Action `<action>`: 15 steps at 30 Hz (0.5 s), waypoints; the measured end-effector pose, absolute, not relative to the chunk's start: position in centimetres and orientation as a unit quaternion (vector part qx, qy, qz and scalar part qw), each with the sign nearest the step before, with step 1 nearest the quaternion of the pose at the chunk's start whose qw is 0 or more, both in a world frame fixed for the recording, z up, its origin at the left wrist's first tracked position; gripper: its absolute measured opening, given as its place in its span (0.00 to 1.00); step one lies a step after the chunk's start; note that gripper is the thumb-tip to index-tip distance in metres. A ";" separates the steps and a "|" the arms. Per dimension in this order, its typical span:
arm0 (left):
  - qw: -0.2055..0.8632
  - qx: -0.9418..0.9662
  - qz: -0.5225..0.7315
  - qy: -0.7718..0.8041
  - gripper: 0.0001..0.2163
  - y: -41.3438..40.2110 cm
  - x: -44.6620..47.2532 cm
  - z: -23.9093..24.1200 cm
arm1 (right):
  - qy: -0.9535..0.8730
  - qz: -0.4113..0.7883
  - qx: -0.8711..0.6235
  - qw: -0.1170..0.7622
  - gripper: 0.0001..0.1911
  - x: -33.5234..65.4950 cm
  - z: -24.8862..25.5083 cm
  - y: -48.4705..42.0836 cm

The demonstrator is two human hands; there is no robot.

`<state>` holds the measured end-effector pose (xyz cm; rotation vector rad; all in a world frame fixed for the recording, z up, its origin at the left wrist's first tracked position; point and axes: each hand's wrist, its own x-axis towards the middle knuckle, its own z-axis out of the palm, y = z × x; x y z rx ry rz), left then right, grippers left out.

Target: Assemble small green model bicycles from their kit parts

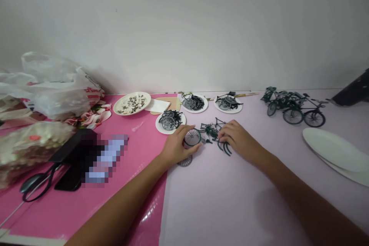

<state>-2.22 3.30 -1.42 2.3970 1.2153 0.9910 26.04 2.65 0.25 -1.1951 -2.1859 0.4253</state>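
My left hand (179, 145) is closed round the rim of a small spoked toy bicycle wheel (192, 137), thumb below and fingers above. A second wheel (185, 161) lies flat on the pale sheet, partly under that hand. To the right, my right hand (235, 137) has its fingers bent together over a loose pile of dark green toy bicycle parts (211, 130). Its fingertips are pressed together at the pile, and what they hold, if anything, is hidden. Thin curved pieces (225, 148) lie just below those fingertips.
White plates of bicycle parts (170, 130), (198, 111) stand behind my hands, with another plate (230, 110) beside them. Assembled toy bicycles (294, 109) stand at the right, behind stacked white plates (337, 150). Left are a bowl (132, 112), plastic bags (57, 92) and a phone (106, 157).
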 end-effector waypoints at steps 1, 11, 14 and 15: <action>0.130 0.829 0.344 0.422 0.27 3.3 -2.2 -1.4 | -0.821 0.151 -0.450 0.319 0.11 25.9 0.2 2.6; 0.067 0.832 0.272 0.479 0.22 3.0 -2.4 0.1 | -0.787 0.083 -0.445 0.418 0.15 24.1 -1.4 2.0; 0.100 0.871 0.209 0.433 0.16 3.3 -3.0 1.2 | -0.779 0.086 -0.447 0.431 0.14 23.5 -1.4 1.6; 0.116 0.881 0.179 0.422 0.17 3.4 -3.2 1.8 | -0.776 0.085 -0.447 0.436 0.14 23.4 -1.4 1.5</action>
